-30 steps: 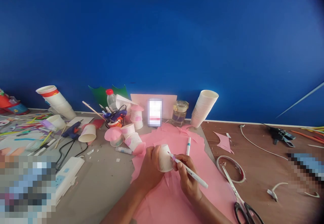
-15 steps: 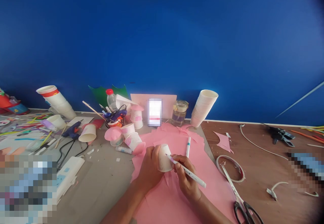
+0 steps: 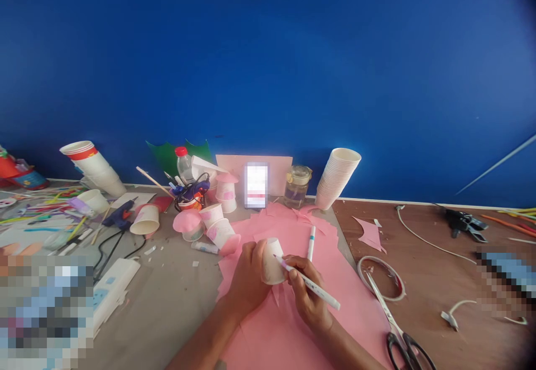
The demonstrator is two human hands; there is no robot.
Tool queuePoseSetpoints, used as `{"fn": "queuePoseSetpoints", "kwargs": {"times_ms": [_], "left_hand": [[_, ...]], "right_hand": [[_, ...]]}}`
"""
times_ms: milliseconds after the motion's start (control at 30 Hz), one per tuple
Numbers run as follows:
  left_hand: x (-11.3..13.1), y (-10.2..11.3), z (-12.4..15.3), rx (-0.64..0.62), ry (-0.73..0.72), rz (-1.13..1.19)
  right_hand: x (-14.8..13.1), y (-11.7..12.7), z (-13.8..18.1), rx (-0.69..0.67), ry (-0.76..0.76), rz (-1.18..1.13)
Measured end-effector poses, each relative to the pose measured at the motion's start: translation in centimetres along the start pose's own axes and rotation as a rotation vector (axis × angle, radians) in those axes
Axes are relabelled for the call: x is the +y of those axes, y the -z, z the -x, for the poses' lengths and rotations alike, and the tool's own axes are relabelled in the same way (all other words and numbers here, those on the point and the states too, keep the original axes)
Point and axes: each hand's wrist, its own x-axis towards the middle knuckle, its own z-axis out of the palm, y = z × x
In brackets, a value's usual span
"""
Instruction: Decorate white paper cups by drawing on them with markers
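Note:
My left hand (image 3: 249, 275) is wrapped round a white paper cup (image 3: 273, 269), holding it tilted above pink paper (image 3: 268, 334). Between the thumb and fingers of my right hand (image 3: 307, 294) is a white marker (image 3: 320, 292), its purple tip at the cup's side. Whether the tip touches the cup I cannot tell for sure. A marker with a teal band (image 3: 311, 243) lies on the pink paper just beyond my right hand. Left of my hands lie joined paper cups with pink paper (image 3: 221, 233), beside a glue tube (image 3: 205, 248).
Black-handled scissors (image 3: 393, 325) and a tape roll (image 3: 381, 278) lie at the right. Behind stand a glass jar (image 3: 297, 185), a phone (image 3: 256, 186) and a stack of paper cups (image 3: 338, 179). A glue gun (image 3: 120, 215) and power strip (image 3: 113, 280) are at left.
Almost nothing differs. The marker in my right hand has shifted very slightly against the cup, which my left hand still holds.

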Motion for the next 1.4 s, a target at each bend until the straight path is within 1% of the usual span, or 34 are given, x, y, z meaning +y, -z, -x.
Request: {"fn": "queuePoseSetpoints", "kwargs": {"times_ms": [300, 400, 467, 633, 867, 1067, 1233, 1400], "left_hand": [[-0.70, -0.59, 0.56, -0.059, 0.074, 0.032], [-0.72, -0.56, 0.56, -0.059, 0.086, 0.035], [-0.64, -0.51, 0.49, -0.050, 0.071, 0.026], [-0.61, -0.62, 0.40, 0.015, -0.027, -0.014], [-0.52, -0.53, 0.22, 0.063, -0.076, -0.043], [-0.62, -0.55, 0.28, 0.057, -0.057, -0.012], [-0.92, -0.72, 0.51, 0.022, -0.030, -0.004], [-0.80, -0.63, 0.45, 0.029, -0.040, -0.011]], "right_hand": [[0.15, -0.03, 0.07, -0.008, -0.007, -0.003], [0.23, -0.04, 0.12, -0.006, -0.008, -0.006], [0.27, -0.03, 0.14, -0.006, -0.012, -0.008], [0.30, 0.01, 0.20, -0.010, -0.020, -0.023], [0.23, -0.01, 0.31, -0.014, -0.027, -0.043], [0.28, -0.01, 0.19, -0.010, -0.021, -0.037], [0.33, -0.08, 0.21, -0.002, -0.018, -0.033], [0.39, -0.08, 0.17, -0.007, -0.019, -0.027]]}}
